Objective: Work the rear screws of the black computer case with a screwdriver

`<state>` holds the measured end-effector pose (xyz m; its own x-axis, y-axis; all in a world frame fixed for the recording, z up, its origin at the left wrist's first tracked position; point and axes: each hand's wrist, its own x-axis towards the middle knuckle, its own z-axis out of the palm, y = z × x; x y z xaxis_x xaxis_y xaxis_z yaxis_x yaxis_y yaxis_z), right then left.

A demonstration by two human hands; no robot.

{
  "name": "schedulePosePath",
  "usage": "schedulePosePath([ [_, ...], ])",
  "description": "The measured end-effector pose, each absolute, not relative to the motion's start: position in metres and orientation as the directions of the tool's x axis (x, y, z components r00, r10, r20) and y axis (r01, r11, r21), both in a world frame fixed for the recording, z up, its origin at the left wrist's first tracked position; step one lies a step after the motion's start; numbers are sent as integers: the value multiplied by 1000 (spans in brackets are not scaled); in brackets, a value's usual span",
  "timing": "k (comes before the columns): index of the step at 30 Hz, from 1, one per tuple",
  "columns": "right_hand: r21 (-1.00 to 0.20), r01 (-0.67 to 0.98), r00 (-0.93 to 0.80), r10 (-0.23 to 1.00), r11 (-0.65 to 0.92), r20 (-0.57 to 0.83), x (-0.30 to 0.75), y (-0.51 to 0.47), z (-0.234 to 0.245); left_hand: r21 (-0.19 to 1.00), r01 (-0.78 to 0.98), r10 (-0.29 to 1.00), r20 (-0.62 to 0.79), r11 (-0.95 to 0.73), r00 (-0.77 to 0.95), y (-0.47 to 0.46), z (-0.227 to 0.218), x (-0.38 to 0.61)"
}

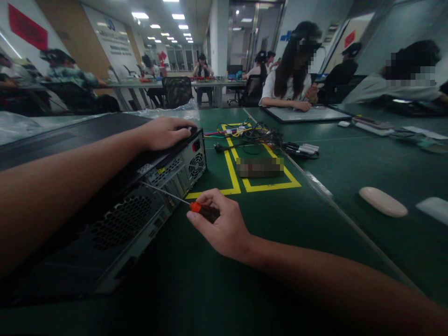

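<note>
Along the near left of the green tabletop (287, 219) rests a computer case (122, 221), rear panel facing right. Right hand (222, 224): fingers clamped on the handle of a screwdriver (196, 206); shaft reaches the panel's upper edge, tip contact uncertain. Left hand (166, 133): laid over the case top near its far corner, fingers extended, closed on nothing. Judged: case heavy, stiff, smooth; best held two-handed by its lower edges. Screwdriver light; hold by handle. Yellow label (161, 171) on panel: illegible. Beyond: tangled cables (261, 134). Far wall sign (111, 39): lettering unreadable.
</note>
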<state>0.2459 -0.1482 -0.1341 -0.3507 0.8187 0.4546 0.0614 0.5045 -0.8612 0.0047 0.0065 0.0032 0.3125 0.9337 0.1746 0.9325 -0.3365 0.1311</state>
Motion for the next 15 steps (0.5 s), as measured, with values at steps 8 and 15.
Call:
schedulePosePath([
  [8,-856,53,-347,813,515,468,246,-148,-135,142,929,935,158,-341,318,2,8,8],
  [15,-863,57,-351,819,502,453,246,-149,-134,132,931,933,166,-342,319,3,6,7],
])
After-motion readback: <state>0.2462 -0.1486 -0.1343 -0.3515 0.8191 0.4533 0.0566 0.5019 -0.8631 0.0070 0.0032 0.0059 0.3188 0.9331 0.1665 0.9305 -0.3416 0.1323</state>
